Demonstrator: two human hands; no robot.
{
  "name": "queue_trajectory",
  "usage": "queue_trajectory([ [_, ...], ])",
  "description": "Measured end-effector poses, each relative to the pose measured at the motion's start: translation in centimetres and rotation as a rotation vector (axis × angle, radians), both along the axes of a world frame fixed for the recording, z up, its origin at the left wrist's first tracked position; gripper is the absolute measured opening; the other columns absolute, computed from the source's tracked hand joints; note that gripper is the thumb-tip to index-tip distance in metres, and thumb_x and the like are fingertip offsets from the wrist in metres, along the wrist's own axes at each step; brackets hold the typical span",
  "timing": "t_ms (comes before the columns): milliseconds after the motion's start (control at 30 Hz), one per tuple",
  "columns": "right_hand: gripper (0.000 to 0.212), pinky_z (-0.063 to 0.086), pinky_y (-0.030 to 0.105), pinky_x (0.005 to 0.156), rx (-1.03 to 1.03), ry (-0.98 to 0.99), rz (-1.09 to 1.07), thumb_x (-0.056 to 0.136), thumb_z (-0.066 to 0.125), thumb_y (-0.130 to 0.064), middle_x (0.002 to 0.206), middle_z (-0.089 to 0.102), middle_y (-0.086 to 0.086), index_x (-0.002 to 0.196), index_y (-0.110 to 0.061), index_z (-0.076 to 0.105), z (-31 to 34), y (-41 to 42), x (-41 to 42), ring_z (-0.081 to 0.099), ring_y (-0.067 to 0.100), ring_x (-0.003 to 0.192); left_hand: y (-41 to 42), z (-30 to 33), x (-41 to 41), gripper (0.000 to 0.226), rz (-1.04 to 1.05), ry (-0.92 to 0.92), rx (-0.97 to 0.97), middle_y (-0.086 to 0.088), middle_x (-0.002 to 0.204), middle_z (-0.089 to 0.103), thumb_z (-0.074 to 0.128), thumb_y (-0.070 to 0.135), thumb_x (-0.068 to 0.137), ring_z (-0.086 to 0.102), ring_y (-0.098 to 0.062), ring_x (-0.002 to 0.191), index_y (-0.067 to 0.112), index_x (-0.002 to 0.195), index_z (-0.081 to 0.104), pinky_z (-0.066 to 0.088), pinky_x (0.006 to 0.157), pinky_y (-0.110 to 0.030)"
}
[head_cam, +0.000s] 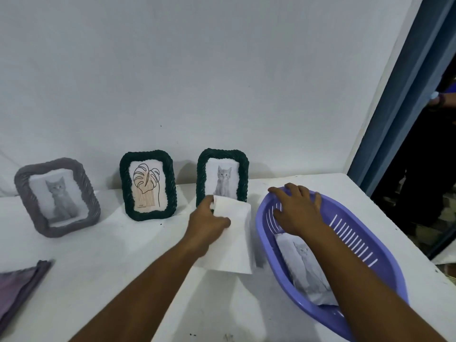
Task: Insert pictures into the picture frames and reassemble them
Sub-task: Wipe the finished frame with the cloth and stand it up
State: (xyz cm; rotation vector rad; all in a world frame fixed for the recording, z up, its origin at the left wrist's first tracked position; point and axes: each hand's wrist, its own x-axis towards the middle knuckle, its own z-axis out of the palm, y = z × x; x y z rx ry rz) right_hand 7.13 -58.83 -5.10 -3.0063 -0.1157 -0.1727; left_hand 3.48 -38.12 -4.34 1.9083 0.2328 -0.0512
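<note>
Three frames stand upright along the wall: a grey frame (57,196) with a kitten picture at the left, a dark green frame (148,184) with a leaf drawing in the middle, and another dark green frame (222,176) with a kitten picture. My left hand (206,224) pinches a white sheet of paper (233,239), blank side up, just in front of that right frame. My right hand (297,208) rests with fingers spread on the far rim of a purple basket (355,243). A kitten picture (307,269) lies inside the basket.
The white table (118,262) runs to an edge at the right, where the basket sits. A purple-grey cloth (18,285) lies at the left front. A blue door frame (404,95) rises at the right, with a person partly visible beyond it.
</note>
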Motion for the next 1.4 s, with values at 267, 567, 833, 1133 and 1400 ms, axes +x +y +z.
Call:
queue_trajectory([
  [267,0.01,0.057,0.031,0.07,1.086,0.096,0.249,0.093,0.056,-0.024,0.089,0.067,0.0,0.098,-0.022,0.065,4.4,3.3,-2.8,0.066,0.019,0.082,-2.9,3.4,0.0,0.071,0.044,-0.2,-0.227,-0.003,0.107,0.063,0.069,0.009,0.078,0.063,-0.017,0.095,0.041,0.132,0.035,0.053,0.081,-0.032],
  [567,0.047,0.056,0.039,0.085,1.423,0.213,0.163,0.08,0.061,-0.049,0.111,0.067,0.005,0.118,-0.022,0.059,5.0,1.0,-3.7,0.068,0.02,0.097,-5.8,5.3,-0.5,0.032,-0.087,-0.122,-0.496,-0.001,0.104,0.071,0.051,0.039,0.095,0.067,-0.016,0.097,0.026,0.123,0.054,0.053,0.086,-0.032],
  [833,0.022,0.054,0.056,0.081,1.559,0.081,0.055,0.089,0.06,-0.002,0.102,0.07,0.02,0.11,-0.009,0.06,5.3,-1.9,-3.6,0.068,0.039,0.091,-6.9,4.7,0.2,0.028,-0.138,-0.268,-0.212,0.003,0.111,0.061,0.067,0.018,0.086,0.06,-0.015,0.1,0.036,0.107,0.062,0.054,0.076,-0.026],
  [1133,0.052,0.058,0.045,0.075,1.121,0.033,-0.076,0.084,0.066,-0.015,0.1,0.063,0.008,0.118,-0.039,0.035,3.4,-5.7,-4.0,0.066,0.026,0.085,-9.0,3.3,-0.1,0.034,-0.198,-0.145,-0.121,-0.004,0.095,0.064,0.077,0.006,0.075,0.066,-0.023,0.089,0.025,0.101,0.064,0.058,0.081,-0.042],
  [1400,0.028,0.039,0.02,0.055,0.417,0.349,-0.065,0.083,0.069,-0.02,0.094,0.052,-0.004,0.102,-0.029,0.051,1.4,-7.3,-4.4,0.053,0.016,0.081,-11.0,1.3,0.0,0.014,-0.537,-0.102,0.596,-0.006,0.09,0.065,0.074,0.017,0.078,0.061,-0.02,0.084,0.019,0.09,0.065,0.05,0.078,-0.029],
])
